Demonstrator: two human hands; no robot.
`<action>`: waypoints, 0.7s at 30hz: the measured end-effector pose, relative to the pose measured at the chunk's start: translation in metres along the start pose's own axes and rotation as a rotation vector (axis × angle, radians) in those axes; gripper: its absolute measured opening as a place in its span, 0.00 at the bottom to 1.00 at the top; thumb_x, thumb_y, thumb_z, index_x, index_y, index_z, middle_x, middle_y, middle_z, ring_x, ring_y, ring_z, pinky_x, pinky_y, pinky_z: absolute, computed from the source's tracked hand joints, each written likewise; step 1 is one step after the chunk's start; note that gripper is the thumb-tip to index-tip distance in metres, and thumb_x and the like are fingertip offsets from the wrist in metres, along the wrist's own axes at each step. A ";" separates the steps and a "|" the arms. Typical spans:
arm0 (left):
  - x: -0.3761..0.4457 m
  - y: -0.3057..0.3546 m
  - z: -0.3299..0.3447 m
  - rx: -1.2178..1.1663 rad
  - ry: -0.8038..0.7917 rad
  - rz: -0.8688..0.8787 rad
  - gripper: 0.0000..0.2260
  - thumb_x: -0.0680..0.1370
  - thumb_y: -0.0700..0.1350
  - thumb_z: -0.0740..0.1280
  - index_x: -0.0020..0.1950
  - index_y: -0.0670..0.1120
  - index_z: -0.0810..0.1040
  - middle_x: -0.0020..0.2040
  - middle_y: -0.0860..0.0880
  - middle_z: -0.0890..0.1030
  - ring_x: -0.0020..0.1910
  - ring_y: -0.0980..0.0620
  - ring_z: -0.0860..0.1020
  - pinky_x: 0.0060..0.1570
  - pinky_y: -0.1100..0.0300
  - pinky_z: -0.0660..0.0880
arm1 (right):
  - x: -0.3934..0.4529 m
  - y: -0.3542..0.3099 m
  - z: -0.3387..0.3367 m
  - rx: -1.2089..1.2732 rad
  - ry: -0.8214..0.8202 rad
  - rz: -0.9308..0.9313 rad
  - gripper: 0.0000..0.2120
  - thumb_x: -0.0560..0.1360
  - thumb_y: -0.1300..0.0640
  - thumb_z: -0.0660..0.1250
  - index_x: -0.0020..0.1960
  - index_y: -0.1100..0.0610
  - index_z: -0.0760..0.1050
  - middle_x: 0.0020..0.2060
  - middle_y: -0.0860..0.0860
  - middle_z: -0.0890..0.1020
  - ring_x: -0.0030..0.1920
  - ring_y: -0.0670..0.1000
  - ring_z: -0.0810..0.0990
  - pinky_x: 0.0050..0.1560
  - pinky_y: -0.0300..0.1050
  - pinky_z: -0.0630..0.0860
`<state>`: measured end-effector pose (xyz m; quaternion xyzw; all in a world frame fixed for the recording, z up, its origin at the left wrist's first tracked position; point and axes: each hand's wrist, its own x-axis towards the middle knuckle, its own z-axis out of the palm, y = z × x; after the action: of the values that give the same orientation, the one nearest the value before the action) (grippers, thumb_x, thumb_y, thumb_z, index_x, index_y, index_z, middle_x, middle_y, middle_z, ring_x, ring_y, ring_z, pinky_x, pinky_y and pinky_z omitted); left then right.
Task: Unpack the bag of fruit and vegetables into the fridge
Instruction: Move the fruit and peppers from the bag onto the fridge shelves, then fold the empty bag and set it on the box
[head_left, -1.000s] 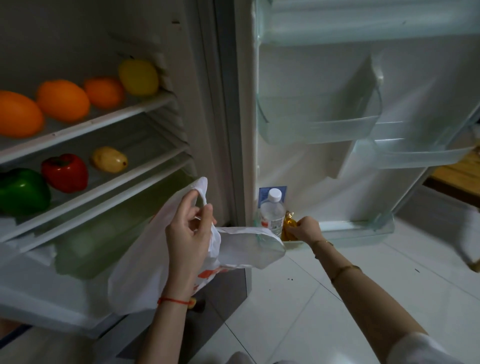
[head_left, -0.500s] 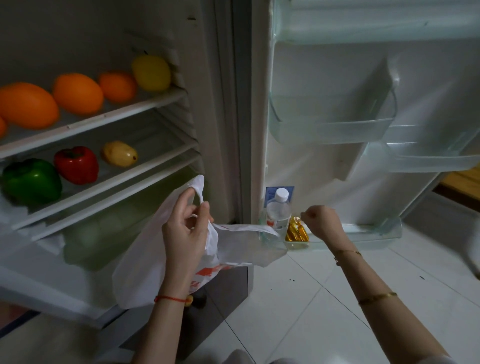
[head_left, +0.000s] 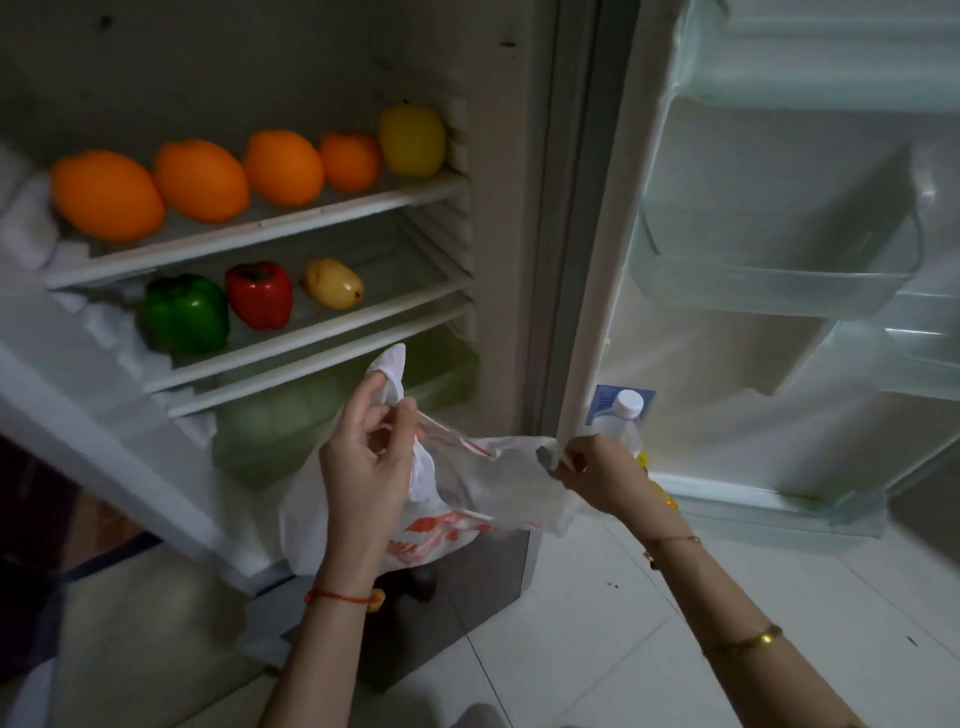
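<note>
Our right hand (head_left: 597, 470) has come back from the door shelf (head_left: 769, 501), leaving a yellow packet (head_left: 662, 493) beside the water bottle (head_left: 621, 423), and now pinches the bag's (head_left: 467, 499) right edge. Our left hand (head_left: 363, 462) still grips the near handle. The bag hangs slack below the vegetable shelf, so we judge it nearly emptied; peppers (head_left: 187, 314) and oranges (head_left: 200, 179) already sit far left.

bare forearms, red string bracelet (head_left: 337, 597) with a little bead on left wrist, two thin gold bangles (head_left: 743, 642) on right arm
</note>
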<state>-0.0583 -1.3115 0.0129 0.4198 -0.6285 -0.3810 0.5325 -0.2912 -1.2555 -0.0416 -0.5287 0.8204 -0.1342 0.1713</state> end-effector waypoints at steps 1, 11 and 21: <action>0.000 -0.001 -0.008 0.003 0.029 -0.010 0.13 0.78 0.44 0.67 0.60 0.57 0.74 0.43 0.64 0.81 0.45 0.66 0.80 0.43 0.71 0.77 | 0.002 -0.012 -0.007 0.019 -0.003 -0.050 0.19 0.78 0.51 0.66 0.30 0.50 0.65 0.31 0.50 0.76 0.30 0.50 0.71 0.28 0.35 0.61; -0.017 0.004 -0.094 0.110 0.407 -0.115 0.06 0.77 0.44 0.69 0.49 0.55 0.76 0.36 0.60 0.82 0.39 0.59 0.79 0.44 0.64 0.75 | 0.025 -0.119 -0.031 0.190 -0.221 -0.435 0.13 0.77 0.53 0.68 0.39 0.61 0.77 0.30 0.45 0.80 0.28 0.40 0.75 0.31 0.29 0.67; -0.080 0.015 -0.180 0.517 0.723 -0.282 0.12 0.76 0.49 0.70 0.33 0.54 0.75 0.32 0.54 0.79 0.38 0.51 0.79 0.45 0.55 0.73 | -0.010 -0.224 0.012 0.366 -0.635 -0.828 0.11 0.79 0.56 0.66 0.40 0.59 0.80 0.30 0.49 0.81 0.28 0.41 0.73 0.34 0.37 0.70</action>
<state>0.1248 -1.2377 0.0243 0.7260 -0.4135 -0.1098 0.5385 -0.0980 -1.3374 0.0388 -0.7832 0.4155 -0.1645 0.4323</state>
